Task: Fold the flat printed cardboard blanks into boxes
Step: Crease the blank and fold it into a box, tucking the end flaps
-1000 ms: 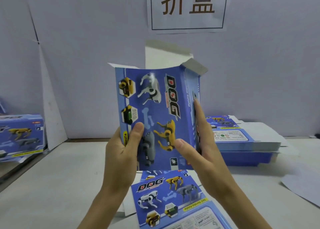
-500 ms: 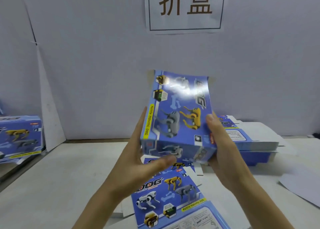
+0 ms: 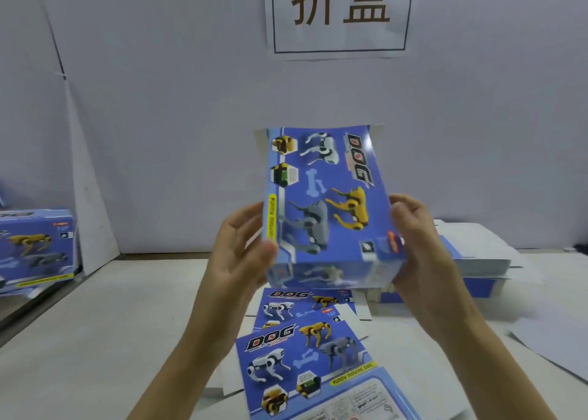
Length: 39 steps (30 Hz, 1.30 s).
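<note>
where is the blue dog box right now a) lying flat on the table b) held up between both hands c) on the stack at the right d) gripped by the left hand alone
B: the box is up off the table, with the left hand gripping its left edge and the right hand gripping its right edge.

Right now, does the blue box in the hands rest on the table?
No, the left hand and right hand hold the blue box in the air above the flat blanks.
</note>
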Each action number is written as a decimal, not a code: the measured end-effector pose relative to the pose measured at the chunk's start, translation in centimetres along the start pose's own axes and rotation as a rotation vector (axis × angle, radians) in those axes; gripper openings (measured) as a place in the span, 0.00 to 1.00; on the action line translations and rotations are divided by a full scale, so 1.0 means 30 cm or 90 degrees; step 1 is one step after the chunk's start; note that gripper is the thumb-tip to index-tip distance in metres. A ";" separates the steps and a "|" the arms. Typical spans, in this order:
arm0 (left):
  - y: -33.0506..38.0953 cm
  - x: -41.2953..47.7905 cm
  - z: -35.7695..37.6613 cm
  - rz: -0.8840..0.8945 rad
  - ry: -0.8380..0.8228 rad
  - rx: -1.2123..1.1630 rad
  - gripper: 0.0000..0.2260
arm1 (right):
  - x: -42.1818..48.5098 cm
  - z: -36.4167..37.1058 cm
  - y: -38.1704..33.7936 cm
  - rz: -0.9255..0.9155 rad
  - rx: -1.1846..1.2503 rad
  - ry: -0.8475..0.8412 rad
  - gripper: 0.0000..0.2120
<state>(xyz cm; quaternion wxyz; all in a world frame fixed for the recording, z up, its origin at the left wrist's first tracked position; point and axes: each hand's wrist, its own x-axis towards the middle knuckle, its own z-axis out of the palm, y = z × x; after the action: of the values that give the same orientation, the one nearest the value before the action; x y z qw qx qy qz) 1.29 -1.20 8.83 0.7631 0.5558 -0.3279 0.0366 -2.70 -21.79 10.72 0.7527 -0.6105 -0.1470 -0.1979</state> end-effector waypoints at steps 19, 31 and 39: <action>-0.004 -0.026 0.041 0.171 0.057 0.380 0.28 | 0.001 0.003 0.088 0.090 0.139 0.056 0.12; -0.055 0.001 0.016 0.018 0.127 0.251 0.52 | -0.004 0.004 0.063 0.030 -0.180 -0.020 0.41; -0.078 -0.011 0.027 -0.143 0.068 0.142 0.12 | 0.009 0.007 0.115 0.024 -0.124 -0.020 0.35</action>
<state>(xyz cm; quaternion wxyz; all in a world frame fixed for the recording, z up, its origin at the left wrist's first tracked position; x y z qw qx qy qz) 1.65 -2.68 6.86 0.7123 0.6673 -0.2167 0.0169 -0.80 -21.00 7.91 0.6907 -0.6866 -0.1276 -0.1875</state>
